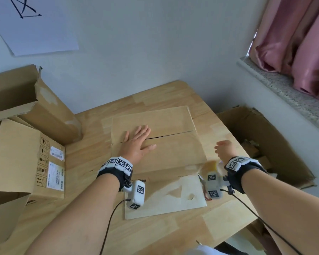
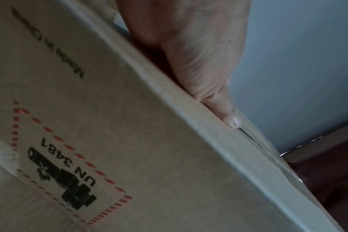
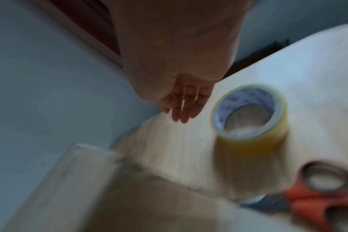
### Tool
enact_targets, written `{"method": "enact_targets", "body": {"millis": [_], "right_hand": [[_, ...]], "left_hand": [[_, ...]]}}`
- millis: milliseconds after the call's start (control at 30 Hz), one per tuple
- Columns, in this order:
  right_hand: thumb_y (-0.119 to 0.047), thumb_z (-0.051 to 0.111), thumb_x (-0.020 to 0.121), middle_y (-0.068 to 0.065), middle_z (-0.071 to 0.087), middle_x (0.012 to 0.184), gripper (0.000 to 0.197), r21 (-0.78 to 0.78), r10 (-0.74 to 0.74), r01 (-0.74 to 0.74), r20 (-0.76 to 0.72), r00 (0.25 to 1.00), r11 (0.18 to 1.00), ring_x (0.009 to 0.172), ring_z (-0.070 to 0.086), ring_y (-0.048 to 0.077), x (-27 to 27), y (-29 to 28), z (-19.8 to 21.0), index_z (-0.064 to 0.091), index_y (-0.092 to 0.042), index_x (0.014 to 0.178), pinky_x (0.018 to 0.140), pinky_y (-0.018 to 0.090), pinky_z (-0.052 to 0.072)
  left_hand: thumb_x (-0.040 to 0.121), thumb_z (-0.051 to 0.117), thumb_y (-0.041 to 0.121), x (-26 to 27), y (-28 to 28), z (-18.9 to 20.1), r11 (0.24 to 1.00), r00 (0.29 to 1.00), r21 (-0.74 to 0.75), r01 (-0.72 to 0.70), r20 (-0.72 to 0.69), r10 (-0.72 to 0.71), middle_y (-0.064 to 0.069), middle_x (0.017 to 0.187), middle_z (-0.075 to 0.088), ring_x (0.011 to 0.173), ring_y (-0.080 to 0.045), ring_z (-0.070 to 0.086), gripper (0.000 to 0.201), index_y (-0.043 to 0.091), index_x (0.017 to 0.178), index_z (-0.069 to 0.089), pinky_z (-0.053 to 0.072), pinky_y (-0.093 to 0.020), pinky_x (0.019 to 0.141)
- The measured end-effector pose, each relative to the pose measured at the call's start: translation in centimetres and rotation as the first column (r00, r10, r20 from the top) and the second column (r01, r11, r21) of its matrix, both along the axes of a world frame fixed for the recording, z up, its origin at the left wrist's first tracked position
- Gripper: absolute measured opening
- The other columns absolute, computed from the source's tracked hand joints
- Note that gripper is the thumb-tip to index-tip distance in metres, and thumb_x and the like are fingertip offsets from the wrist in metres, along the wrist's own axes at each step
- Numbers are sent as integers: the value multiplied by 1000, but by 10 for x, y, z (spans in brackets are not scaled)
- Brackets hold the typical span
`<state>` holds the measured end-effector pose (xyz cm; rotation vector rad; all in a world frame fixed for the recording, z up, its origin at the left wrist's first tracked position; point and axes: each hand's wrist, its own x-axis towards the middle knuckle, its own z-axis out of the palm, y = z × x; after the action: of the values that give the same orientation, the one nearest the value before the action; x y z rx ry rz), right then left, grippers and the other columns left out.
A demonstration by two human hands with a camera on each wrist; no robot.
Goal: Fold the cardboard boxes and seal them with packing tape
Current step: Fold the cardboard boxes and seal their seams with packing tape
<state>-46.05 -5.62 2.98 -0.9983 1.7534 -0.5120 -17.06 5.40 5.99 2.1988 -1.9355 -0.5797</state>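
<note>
Your left hand (image 1: 136, 142) lies flat across the box (image 1: 155, 144) flap seam; your right hand (image 1: 225, 149), relaxed and empty, hovers nearest the tape roll (image 3: 250, 116) lying just beneath it

Matt brown cardboard on pale, smooth wood

The cardboard box (image 1: 160, 140) is matt corrugated board with a black and red print on its side; beside it on the wooden table (image 1: 173, 234) stand a glossy yellowish plastic tape roll (image 3: 250, 116) and scissors (image 3: 323, 193) with orange plastic handles. Shiny pink cloth curtain (image 1: 300, 39) hangs beyond the table.
</note>
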Motion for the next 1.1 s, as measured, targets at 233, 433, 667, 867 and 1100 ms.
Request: {"method": "enact_targets", "body": {"millis": [233, 433, 667, 867, 1100], "right_hand": [[-15, 40, 97, 15, 57, 128, 34, 384, 606, -470, -439, 664, 794, 117, 54, 26, -31, 36, -21, 54, -2, 125, 92, 29, 43], [-18, 36, 101, 12, 55, 128, 33, 500, 697, -486, -503, 511, 717, 108, 53, 21, -32, 40, -24, 52, -5, 127, 94, 27, 42], [-25, 29, 104, 18, 41, 143, 43, 500, 625, -395, -474, 620, 771, 133, 38, 29, -39, 35, -24, 38, -4, 141, 108, 34, 31], [-17, 31, 103, 16, 38, 147, 43, 457, 615, -423, -459, 641, 782, 134, 37, 31, -45, 32, -14, 35, -7, 145, 105, 38, 33], [-11, 36, 101, 10, 48, 139, 41, 460, 688, -514, -541, 484, 724, 124, 49, 25, -41, 45, -16, 38, -10, 142, 82, 27, 40]], "left_hand": [[94, 41, 54, 3, 1, -5, 999, 1000, -31, -12, -5, 12, 16, 158, 5, 143, 2, -6, 68, 28, 152, 17, -13, -35, 116], [94, 41, 53, 2, 1, -3, 1000, 1000, -20, -16, 21, 16, 15, 158, 4, 143, 1, -6, 68, 28, 152, 16, -12, -37, 117], [95, 41, 53, 0, 0, -1, 999, 1000, -32, -14, 28, 15, 14, 158, 5, 143, 1, -6, 67, 27, 152, 16, -12, -37, 116], [95, 41, 53, 0, 1, -1, 999, 999, -27, -16, 31, 17, 15, 158, 4, 144, 0, -6, 67, 26, 152, 16, -12, -37, 117], [95, 41, 52, -1, 1, 0, 1000, 1000, -26, -15, 24, 16, 15, 158, 4, 144, 0, -5, 68, 25, 152, 16, -13, -36, 116]]}}
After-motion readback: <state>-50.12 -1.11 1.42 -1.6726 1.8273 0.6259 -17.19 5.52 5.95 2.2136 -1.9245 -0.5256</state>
